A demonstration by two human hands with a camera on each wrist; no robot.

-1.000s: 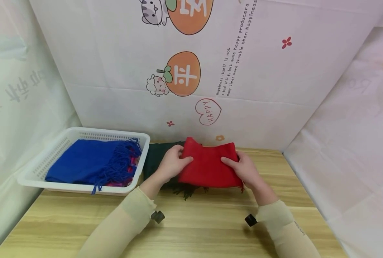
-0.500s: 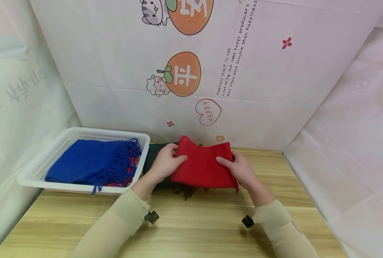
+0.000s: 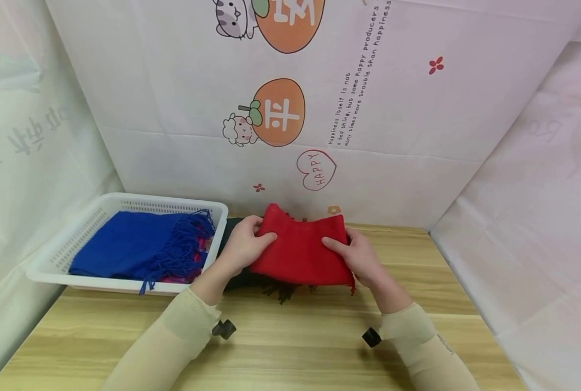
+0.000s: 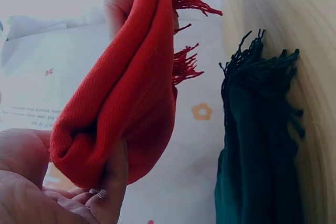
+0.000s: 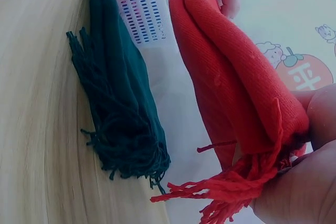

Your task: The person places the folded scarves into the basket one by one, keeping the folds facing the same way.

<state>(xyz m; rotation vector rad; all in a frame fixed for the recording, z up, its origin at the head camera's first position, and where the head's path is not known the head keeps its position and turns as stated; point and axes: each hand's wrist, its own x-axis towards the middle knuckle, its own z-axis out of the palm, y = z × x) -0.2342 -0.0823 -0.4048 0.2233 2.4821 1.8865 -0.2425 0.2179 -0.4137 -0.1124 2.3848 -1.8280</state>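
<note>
A folded red scarf (image 3: 302,250) with fringe hangs between both hands, above a folded dark green scarf (image 4: 260,145) that lies on the table. My left hand (image 3: 243,247) pinches the red scarf's left end, thumb on top and fingers beneath. At the fringed right end, my right hand (image 3: 361,258) grips it the same way. In the right wrist view the red scarf (image 5: 231,72) shows its folded layers and loose tassels, clearly apart from the green scarf (image 5: 123,93) below. From the head, the red scarf hides much of the green one.
On the left stands a white plastic basket (image 3: 219,239) holding a folded blue scarf (image 3: 129,241) with fringe and something pink under it. The wooden table (image 3: 295,347) ends at a printed white back wall (image 3: 393,179), with white sheets at both sides.
Both hands have carried the red scarf to the left, further over the green scarf. The basket and the green scarf have stayed in place.
</note>
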